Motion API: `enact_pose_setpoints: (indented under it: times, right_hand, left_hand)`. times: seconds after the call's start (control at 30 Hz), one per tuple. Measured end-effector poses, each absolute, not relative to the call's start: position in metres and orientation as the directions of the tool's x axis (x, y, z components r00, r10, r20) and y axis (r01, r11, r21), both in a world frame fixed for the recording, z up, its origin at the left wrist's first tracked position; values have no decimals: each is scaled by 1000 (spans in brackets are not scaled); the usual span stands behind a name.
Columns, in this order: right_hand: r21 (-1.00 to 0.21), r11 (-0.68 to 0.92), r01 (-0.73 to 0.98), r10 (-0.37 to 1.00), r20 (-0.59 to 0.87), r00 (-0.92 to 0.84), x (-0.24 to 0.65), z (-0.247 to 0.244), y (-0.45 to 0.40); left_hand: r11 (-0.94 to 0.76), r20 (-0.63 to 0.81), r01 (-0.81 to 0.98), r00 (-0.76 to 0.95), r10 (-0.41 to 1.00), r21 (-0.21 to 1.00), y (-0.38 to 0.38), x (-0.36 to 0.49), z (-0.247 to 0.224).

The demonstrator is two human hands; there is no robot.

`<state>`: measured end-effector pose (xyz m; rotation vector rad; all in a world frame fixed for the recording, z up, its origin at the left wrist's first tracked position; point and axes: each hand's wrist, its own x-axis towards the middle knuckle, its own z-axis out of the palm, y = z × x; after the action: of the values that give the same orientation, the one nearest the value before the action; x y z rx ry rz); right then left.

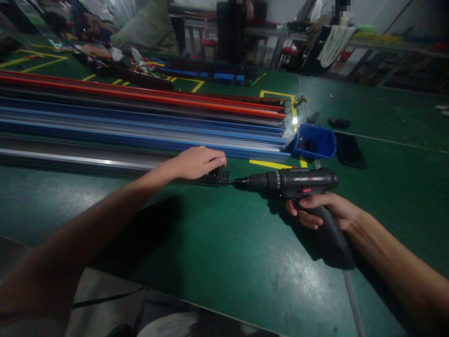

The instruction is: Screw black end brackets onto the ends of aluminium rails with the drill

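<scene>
My right hand (317,213) is wrapped round the grip of a black cordless drill (298,181), which lies level above the table and points left. Its thin bit reaches the black end piece (223,177) of a long dark metal profile (105,161). Over the end of that profile rests my left hand (201,163), with its fingers bent round the top and far side. The fingertips touch the profile near the end piece. Whether the bit sits in a screw is too small to tell.
Blue profiles (175,131) and red-orange profiles (157,93) lie behind, parallel to the dark one. A blue bin (315,140) with small dark parts stands past their ends, beside a black flat object (351,150). Bundled wires (147,65) lie farther back. A person (147,28) is across the table.
</scene>
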<state>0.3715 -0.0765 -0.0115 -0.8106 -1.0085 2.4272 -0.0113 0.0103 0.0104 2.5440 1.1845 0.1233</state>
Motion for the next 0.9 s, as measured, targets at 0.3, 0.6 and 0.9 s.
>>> enact_pose_setpoints:
  times: [0.3, 0.6, 0.9]
  right_hand:
    - [-723, -677, -136, 534, -356, -767, 372, -13, -75]
    - [-707, -693, -139, 513, -349, -784, 373, -17, -74]
    - [-709, -691, -137, 526, -364, -769, 376, -23, -71]
  left_hand:
    - [-598, -58, 729, 649, 759, 335, 10, -12, 10]
    - [-593, -64, 721, 653, 755, 360, 11, -12, 10]
    - [-626, -29, 702, 673, 739, 339, 13, -14, 7]
